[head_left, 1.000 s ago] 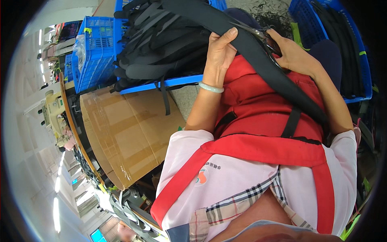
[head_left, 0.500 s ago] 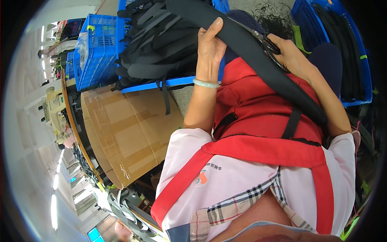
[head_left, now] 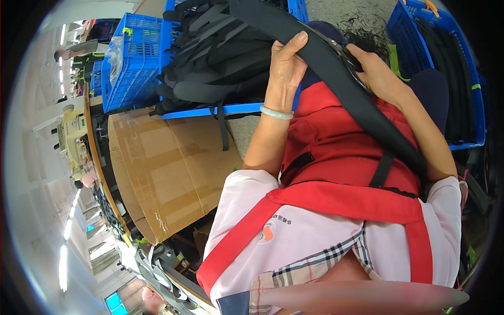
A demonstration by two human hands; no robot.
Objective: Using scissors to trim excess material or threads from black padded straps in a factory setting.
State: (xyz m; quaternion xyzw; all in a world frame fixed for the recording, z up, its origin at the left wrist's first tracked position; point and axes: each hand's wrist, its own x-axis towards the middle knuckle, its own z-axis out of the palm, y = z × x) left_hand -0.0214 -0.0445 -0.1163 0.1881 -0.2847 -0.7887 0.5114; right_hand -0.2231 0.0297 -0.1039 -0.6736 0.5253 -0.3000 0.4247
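Observation:
A long black padded strap runs slantwise over my lap, from the far crate down to my right forearm. My left hand grips it near its upper part, thumb on top and fingers beneath. Closed round the dark handles of a pair of scissors, my right hand is at the strap's right edge. The blades lie along that edge, pointing up and left toward my left hand. Partly hidden by the strap and my fingers, they do not show whether they are apart.
A blue crate piled with similar black straps stands ahead to the left, beside another blue crate. More black pieces fill a blue crate at the right. A cardboard sheet lies at the left. Black scraps litter the floor.
My left hand has come slightly nearer my right hand along the strap. The fingers of my right hand cover more of the scissors' handles. The whole view has shifted a little.

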